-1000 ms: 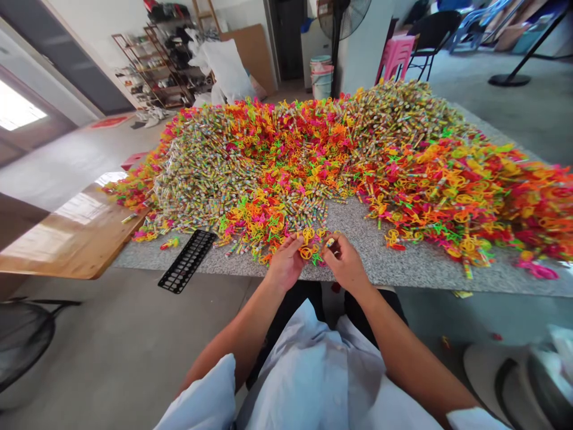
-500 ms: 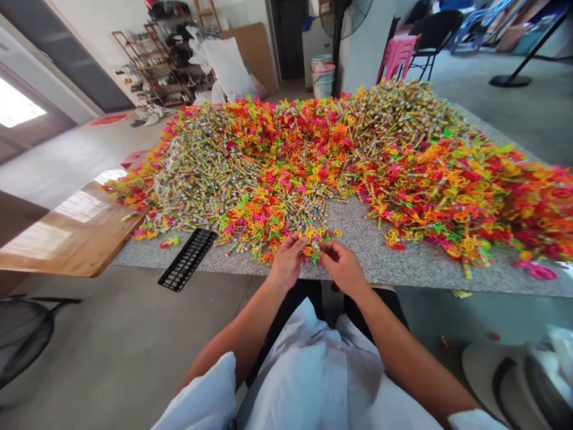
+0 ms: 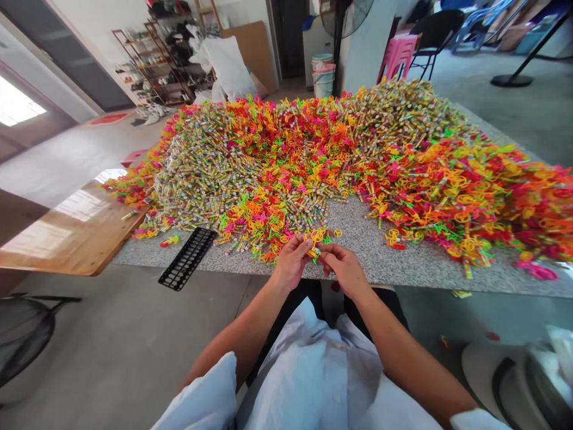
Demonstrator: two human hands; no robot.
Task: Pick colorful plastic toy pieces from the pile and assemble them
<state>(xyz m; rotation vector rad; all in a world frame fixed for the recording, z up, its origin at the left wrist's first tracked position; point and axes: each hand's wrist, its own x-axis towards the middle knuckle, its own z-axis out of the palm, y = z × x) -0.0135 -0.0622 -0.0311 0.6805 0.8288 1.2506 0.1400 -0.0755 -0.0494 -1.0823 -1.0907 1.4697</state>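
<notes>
Above the table's front edge, my left hand pinches a small yellow plastic piece with looped shapes. A small tube with a colourful printed wrap lies between the fingertips of both hands, partly hidden by them. My right hand is closed, thumb against fingers, at the tube's right end; what exactly it grips is too small to make out. Just behind the hands, a heap of yellow, orange, pink and green plastic pieces is mixed with printed tubes.
Large mounds of printed tubes and bright plastic pieces cover much of the grey speckled table. A black slotted tray overhangs the front edge at left. A wooden table adjoins on the left; a bin stands at lower right.
My right hand has shifted slightly right and down, its fingers curling more. The yellow piece and the tube show more clearly between the hands. The piles look the same.
</notes>
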